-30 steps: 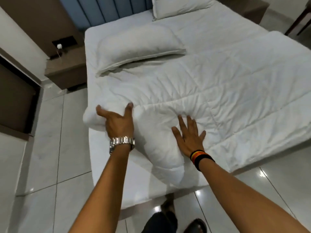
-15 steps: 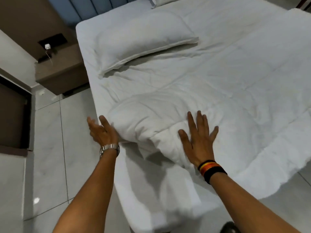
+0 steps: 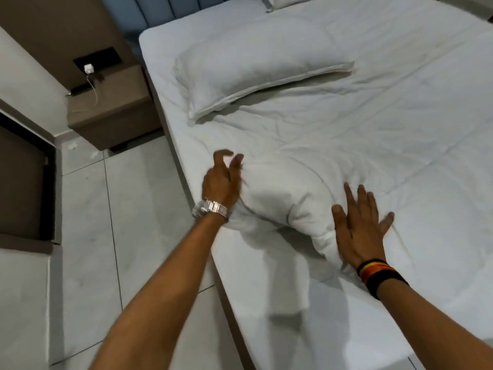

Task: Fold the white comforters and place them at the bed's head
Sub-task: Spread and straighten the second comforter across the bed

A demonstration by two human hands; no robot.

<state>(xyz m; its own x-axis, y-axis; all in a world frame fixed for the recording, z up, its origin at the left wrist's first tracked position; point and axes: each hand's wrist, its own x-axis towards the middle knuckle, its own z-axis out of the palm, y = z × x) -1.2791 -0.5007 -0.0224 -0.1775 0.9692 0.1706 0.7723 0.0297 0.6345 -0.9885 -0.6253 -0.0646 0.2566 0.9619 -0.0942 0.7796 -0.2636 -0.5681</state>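
Note:
A white quilted comforter [image 3: 333, 156] lies spread over the bed [image 3: 280, 303], its near corner bunched into a puffy fold [image 3: 280, 198] at the bed's left edge. My left hand [image 3: 221, 180], with a metal watch on the wrist, is at the left side of that fold, fingers curled and slightly apart, touching the fabric without a clear grip. My right hand [image 3: 360, 225], with striped wristbands, lies flat and spread on the comforter just right of the fold.
A white pillow [image 3: 253, 65] lies near the bed's head, with a second pillow [image 3: 288, 1] at the top edge. A brown nightstand [image 3: 112, 110] with a charger and cable stands left of the bed. Pale floor tiles [image 3: 120, 222] run along the bed's left side.
The bunched corner has been pushed up onto the bed and toward its head. My left hand moved from the floor side up against the fold; my right hand stays flat on it.

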